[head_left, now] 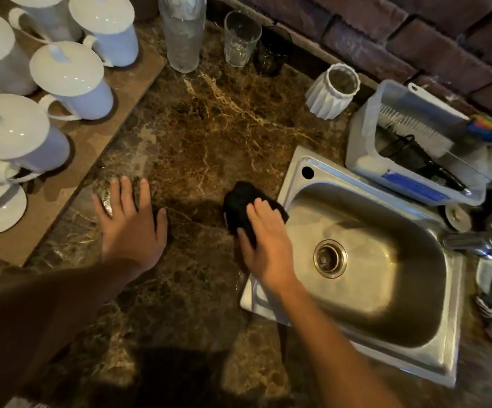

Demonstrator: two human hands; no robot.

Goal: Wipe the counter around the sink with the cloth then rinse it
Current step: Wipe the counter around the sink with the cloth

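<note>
Cloth (240, 201) is pressed flat under right hand (263, 245) at sink's (297, 169) left rim; unwiped counter (209, 128) lies away & left; left hand (132, 219) rests open, fingers spread, nothing held

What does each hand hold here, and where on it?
The right hand presses the black cloth from on top; the left hand rests flat, holding nothing.
</note>
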